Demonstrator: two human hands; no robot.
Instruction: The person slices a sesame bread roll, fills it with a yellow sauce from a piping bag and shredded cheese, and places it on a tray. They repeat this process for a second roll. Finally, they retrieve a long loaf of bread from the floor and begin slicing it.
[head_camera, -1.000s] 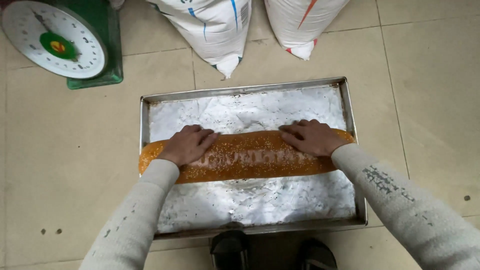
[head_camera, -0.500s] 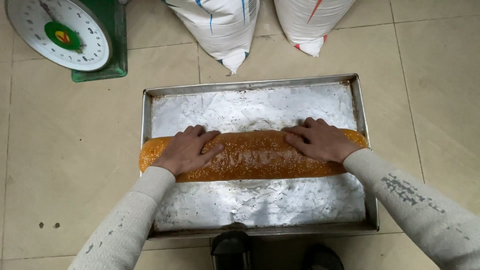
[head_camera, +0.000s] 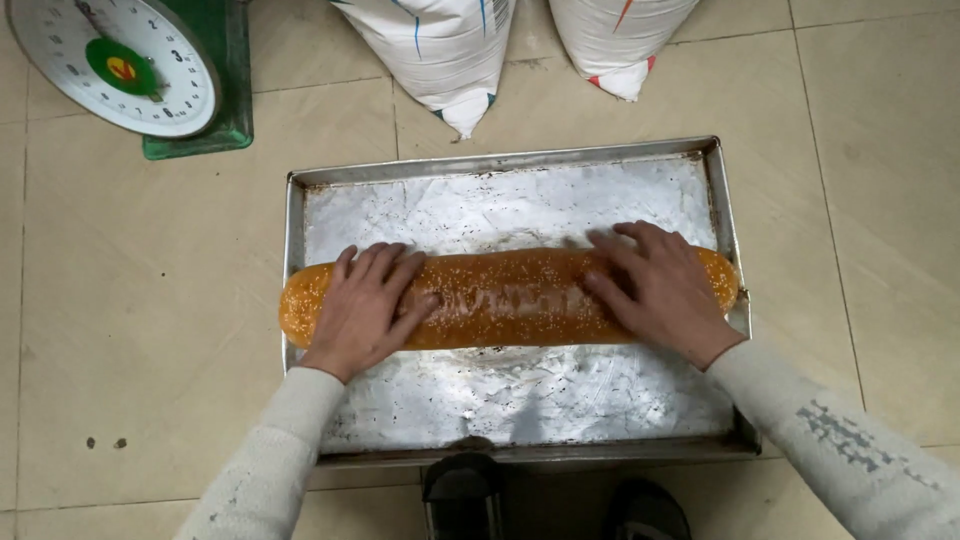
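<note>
Both hands cover parts of the seeded orange roll (head_camera: 505, 298), while the frame's top edge cuts off the scale (head_camera: 120, 65) and two white sacks (head_camera: 440, 50).

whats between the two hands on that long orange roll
Only a bare stretch of the seed-speckled orange roll separates the left hand from the right hand, seen in the head view.

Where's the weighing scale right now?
Head view, top left: the dial scale stands on the tiled floor, beyond the metal tray's left corner, left of the white sacks.
</note>
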